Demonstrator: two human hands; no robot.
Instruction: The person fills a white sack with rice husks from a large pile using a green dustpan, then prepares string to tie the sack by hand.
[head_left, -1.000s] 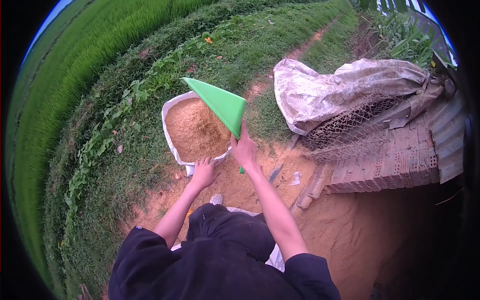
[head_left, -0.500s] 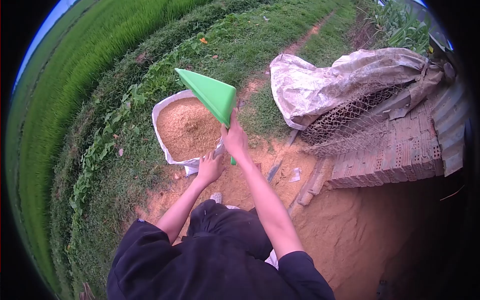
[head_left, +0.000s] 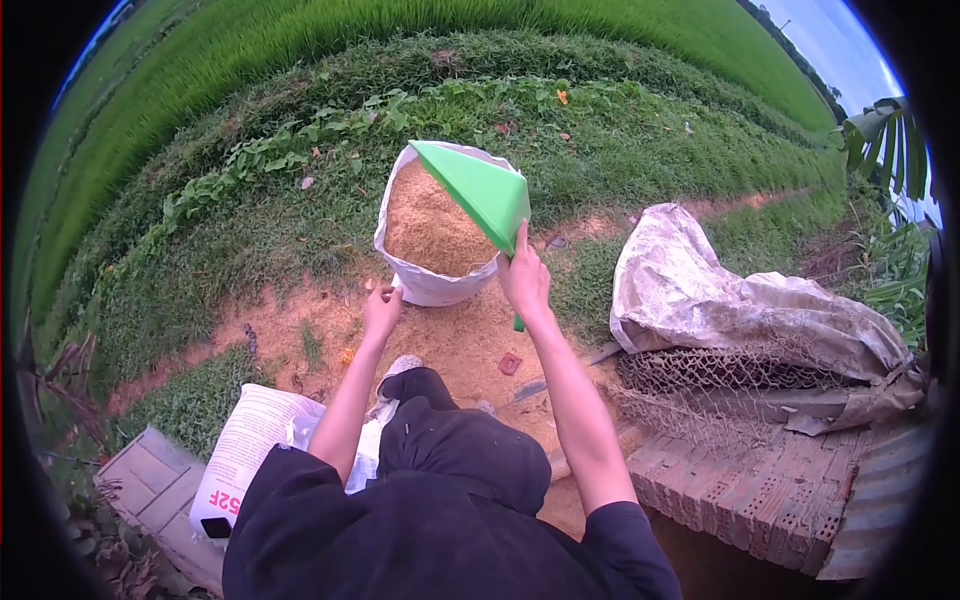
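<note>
A white sack [head_left: 430,285] stands open on the sandy ground, filled with tan husk [head_left: 425,225]. My right hand [head_left: 524,278] grips the handle of a green plastic scoop [head_left: 480,190], which is tipped mouth-down over the sack's right rim. My left hand [head_left: 381,311] hovers just off the sack's lower left edge with its fingers loosely curled, holding nothing.
Grass banks and a green field lie beyond the sack. A crumpled tarp [head_left: 720,300] over wire mesh [head_left: 700,385] sits right, above stacked bricks [head_left: 760,480]. A printed white bag [head_left: 250,450] and a paving slab [head_left: 150,480] lie lower left. Husk covers the ground around my feet.
The camera has swung left, so the sack now sits higher and more central. My left hand has come off the sack's rim. The scoop stays tipped over the sack.
</note>
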